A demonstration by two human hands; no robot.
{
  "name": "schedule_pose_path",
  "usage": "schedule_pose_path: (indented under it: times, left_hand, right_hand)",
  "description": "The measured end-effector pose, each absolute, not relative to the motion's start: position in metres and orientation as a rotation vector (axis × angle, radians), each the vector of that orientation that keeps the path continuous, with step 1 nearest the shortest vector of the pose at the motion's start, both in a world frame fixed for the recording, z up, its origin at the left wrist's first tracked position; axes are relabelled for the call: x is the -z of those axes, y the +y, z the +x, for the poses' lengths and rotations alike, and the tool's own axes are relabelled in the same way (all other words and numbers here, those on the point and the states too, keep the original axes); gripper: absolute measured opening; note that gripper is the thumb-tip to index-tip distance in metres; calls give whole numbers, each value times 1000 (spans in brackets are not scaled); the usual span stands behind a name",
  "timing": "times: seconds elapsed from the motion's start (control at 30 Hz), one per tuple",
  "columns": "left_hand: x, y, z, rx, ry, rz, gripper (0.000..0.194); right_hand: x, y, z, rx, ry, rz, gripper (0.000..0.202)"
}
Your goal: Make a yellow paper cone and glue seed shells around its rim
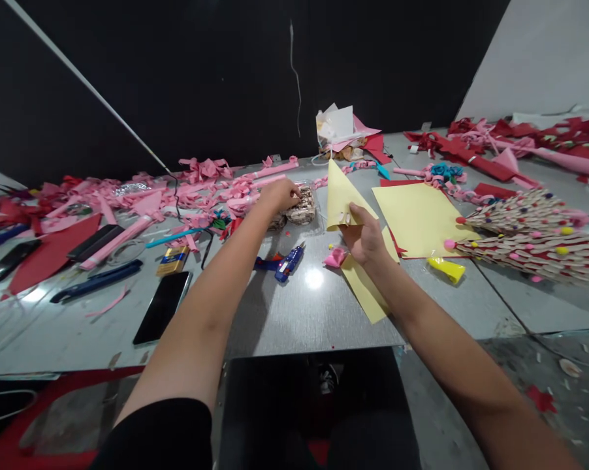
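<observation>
My right hand (364, 236) grips a yellow paper cone (347, 189), its tip pointing up. A few small pale pieces (344, 217) sit along the cone's lower edge. My left hand (279, 196) reaches over a clear plastic container (302, 207) full of small beige-brown pieces. Its fingers are curled together at the container's rim, and what they pinch, if anything, is hidden. Between my arms lies a blue glue gun (289, 263) on the grey table. A folded pink paper piece (334, 257) and a yellow paper strip (366, 287) lie below the cone.
Yellow sheets (416, 219) lie on red paper at right, beside two cones covered in pale pieces (539, 251) and a yellow balloon-like item (446, 269). At left are a phone (163, 308), a yellow box (172, 260), a dark blue tool (96, 282) and pink paper scraps (206, 171).
</observation>
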State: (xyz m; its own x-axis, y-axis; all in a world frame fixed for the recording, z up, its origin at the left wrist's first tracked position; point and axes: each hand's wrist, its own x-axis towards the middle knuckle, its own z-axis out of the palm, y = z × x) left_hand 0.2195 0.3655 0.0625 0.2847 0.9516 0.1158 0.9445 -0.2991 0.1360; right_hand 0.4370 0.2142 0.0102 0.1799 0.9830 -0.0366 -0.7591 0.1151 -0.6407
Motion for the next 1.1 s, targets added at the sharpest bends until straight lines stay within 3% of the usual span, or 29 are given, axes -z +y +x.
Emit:
schedule_pose_path:
  times: [0.3, 0.47, 0.6, 0.77, 1.1]
  left_hand:
    - [-64, 360, 223, -542, 1745, 2344, 3]
    - [-74, 331, 223, -903, 1590, 2099, 13]
    - [-74, 275, 226, -1102, 1384, 1871, 9]
    - [-71, 194, 223, -1239, 1044, 1481, 30]
    - [-44, 165, 221, -1202, 979, 1251, 7]
  right_hand:
    - [-5, 218, 443, -1334, -503, -613, 32]
    - [-6, 216, 441, -1348, -485, -615, 30]
    - [-7, 215, 441, -1338, -459, -605, 26]
    - [-10, 213, 445, -1328, -494, -590, 24]
    - [-22, 185, 432, -1388, -646, -660, 21]
